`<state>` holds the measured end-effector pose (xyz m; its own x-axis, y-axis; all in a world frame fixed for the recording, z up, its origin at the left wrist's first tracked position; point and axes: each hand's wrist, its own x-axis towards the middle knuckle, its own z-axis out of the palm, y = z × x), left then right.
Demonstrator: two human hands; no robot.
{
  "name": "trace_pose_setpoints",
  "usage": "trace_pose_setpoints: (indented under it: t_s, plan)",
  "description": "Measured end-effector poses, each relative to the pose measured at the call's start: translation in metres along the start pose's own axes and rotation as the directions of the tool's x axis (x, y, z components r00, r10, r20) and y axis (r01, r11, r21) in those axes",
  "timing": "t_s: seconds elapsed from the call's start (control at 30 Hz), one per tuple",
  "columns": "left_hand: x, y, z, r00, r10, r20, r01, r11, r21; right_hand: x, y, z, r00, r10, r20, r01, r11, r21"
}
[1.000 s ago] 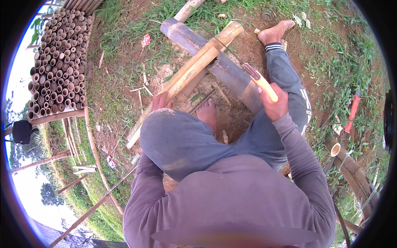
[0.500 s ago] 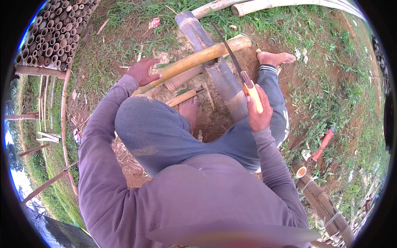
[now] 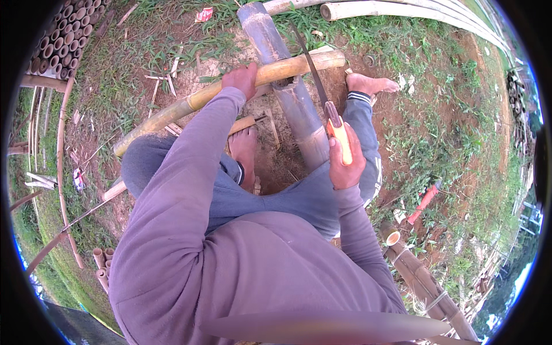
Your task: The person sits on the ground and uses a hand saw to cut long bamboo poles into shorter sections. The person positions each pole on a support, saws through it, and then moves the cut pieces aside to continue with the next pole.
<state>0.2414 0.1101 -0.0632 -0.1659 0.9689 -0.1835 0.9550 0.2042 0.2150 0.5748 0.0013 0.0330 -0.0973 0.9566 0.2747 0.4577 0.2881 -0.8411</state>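
A yellow-brown bamboo pole (image 3: 198,99) lies slantwise across a thick grey bamboo trunk (image 3: 305,129), over a notch in the trunk. My left hand (image 3: 240,79) is closed round the pole, just left of the trunk. In my right hand (image 3: 348,164) is a saw (image 3: 338,135) with a cream and orange handle, gripped with the thumb along it. Its long dark blade points up and away, passing over the pole near its right end; whether it touches the pole I cannot tell. The pole's left end sticks out past my left knee.
A short tool with a wooden handle (image 3: 241,125) lies by my left foot. Long pale bamboo poles (image 3: 391,10) lie at the back. A red-handled tool (image 3: 424,204) is on the grass at right, near tied bamboo (image 3: 428,282). Stacked bamboo pieces (image 3: 64,43) stand at far left.
My left hand has moved right and away along the pole, from open beside it to gripping it. The pole now reaches further left past my knee. The saw stays in my right hand.
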Motion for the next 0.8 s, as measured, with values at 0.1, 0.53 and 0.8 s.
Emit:
trace_pose_setpoints:
  t_s: [0.1, 0.53, 0.8]
  plan:
    - [-0.009, 0.004, -0.006, 0.999, -0.014, 0.041, 0.015, 0.999, -0.029, -0.021, -0.008, -0.018, 0.999, 0.011, 0.038, -0.010, 0.999, -0.036]
    - [-0.004, -0.003, -0.004, 1.000, 0.011, 0.026, -0.009, 0.998, -0.066, 0.037, -0.014, 0.026, 0.999, -0.040, 0.033, 0.042, 0.997, -0.065]
    - [-0.010, -0.004, -0.006, 0.999, 0.029, 0.031, -0.026, 0.995, -0.093, -0.018, -0.018, -0.013, 0.993, 0.102, 0.061, -0.106, 0.992, 0.063]
